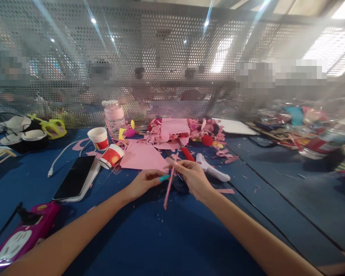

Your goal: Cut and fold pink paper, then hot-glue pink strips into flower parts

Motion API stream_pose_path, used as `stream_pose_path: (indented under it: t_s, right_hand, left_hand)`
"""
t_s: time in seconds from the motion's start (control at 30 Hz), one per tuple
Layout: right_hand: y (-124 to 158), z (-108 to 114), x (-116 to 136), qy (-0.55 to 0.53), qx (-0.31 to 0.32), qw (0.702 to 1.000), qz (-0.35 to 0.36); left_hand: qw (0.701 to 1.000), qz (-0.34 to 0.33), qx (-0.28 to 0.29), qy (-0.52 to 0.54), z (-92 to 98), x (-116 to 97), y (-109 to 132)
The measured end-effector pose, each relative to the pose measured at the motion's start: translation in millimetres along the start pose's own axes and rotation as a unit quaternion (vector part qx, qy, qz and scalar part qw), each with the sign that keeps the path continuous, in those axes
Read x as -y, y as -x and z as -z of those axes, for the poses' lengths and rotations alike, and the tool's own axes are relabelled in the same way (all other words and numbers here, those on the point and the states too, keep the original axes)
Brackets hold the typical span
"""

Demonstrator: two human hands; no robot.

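Note:
My right hand (194, 176) pinches a thin pink paper strip (169, 188) near its upper end, and the strip slants down over the blue table (158, 237). Close on its left, my left hand (145, 183) has its fingers closed together, with a small teal piece (164, 178) at the fingertips; whether that is a nail or a held object is unclear. A flat pink sheet (142, 155) lies just beyond both hands. Behind my right hand rests a white glue gun (212, 168), beside a red-handled tool (188, 154).
Pink paper scraps (201, 130) pile up at the perforated screen (172, 46). To the left are paper cups (112, 156), a pink-topped bottle (114, 117), a black phone (76, 177), a cable and a magenta power strip (25, 234). Plastic-wrapped items (319, 142) stand at right.

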State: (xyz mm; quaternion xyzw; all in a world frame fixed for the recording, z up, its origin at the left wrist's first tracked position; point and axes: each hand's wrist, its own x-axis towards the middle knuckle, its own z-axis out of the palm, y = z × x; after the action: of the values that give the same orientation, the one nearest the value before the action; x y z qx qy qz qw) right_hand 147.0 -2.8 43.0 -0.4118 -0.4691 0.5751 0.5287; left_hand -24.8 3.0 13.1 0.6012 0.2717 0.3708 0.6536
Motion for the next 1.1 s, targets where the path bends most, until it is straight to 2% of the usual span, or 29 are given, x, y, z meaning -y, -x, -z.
stream_pose_path:
  t_s: [0.1, 0.23, 0.57, 0.73, 1.1]
  right_hand:
    - [-3, 13, 4, -0.052, -0.025, 0.998, -0.010]
    - [-4, 21, 7, -0.088, -0.045, 0.995, -0.033]
    - [0, 20, 3, -0.119, -0.010, 0.990, -0.075]
    - [1, 17, 3, -0.104, 0.002, 0.991, -0.089]
    - [5, 14, 0, -0.076, 0.037, 0.992, -0.097]
  left_hand:
    - [0.987, 0.008, -0.085, 0.134, 6.0, 4, -4]
    - [0.959, 0.039, -0.134, 0.246, 14.7, 7, -9]
    - [0.953, 0.048, -0.239, 0.180, 12.9, 8, -11]
    - [0.948, 0.056, -0.243, 0.197, 12.6, 6, -10]
    - [0.963, 0.049, -0.215, 0.157, 10.5, 3, -6]
